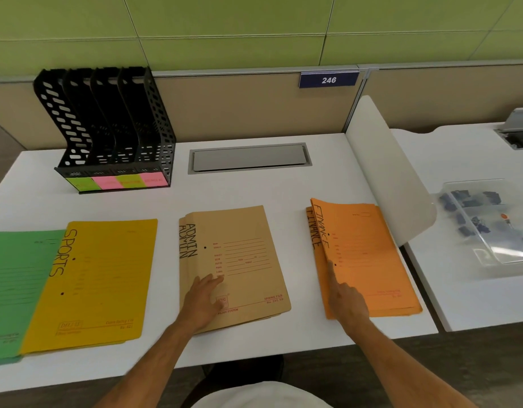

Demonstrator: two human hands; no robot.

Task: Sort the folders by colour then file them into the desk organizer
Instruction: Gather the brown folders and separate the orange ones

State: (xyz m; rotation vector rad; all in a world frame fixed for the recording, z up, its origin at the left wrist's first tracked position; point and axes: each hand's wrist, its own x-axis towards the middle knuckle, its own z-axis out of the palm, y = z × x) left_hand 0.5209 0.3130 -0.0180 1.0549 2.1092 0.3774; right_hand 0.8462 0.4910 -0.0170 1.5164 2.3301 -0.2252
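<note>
Four colour piles lie along the white desk (254, 189). At the far left are green folders (9, 290), partly under yellow "SPORTS" folders (101, 275). Brown "ADMIN" folders (242, 231) lie in the middle, and orange "FINANCE" folders (369, 248) on the right. My left hand (202, 301) rests flat on the lower left part of the brown pile. My right hand (347, 298) touches the left edge of the orange pile, with its forefinger stretched along that edge. The black desk organizer (107, 128) stands at the back left with several slots that look empty, and green and pink labels on its front.
A grey cable hatch (250, 157) is set into the desk behind the brown pile. A white curved divider (386, 172) bounds the desk on the right. Beyond it, on the neighbouring desk, stands a clear plastic box (490, 222) of dark clips.
</note>
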